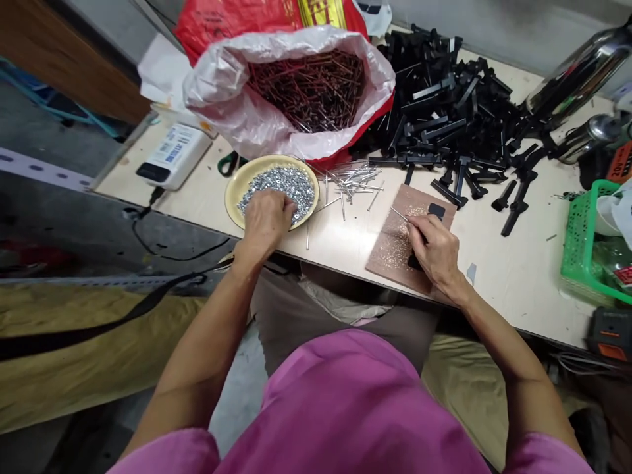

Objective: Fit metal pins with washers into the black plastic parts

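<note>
My left hand (269, 217) is in a yellow bowl (232, 201) of small silvery washers (286, 184). Its fingers are curled down with thumb drawn in, and whatever they pinch is hidden. My right hand (434, 253) pinches a long thin metal pin (399, 213), whose free end points up and left. Under that hand lies a brown wooden board (382, 247) with pale specks like sawdust and a dark rectangular patch (435, 210). Loose metal pins (353, 178) are scattered between bowl and board.
Behind the bowl, a red-and-white bag (217, 99) gapes open, full of long pins. Black plastic parts (444, 112) are heaped at the back right. A green basket (575, 230) and a shiny flask (575, 79) stand right; a white corded device (175, 155) sits left.
</note>
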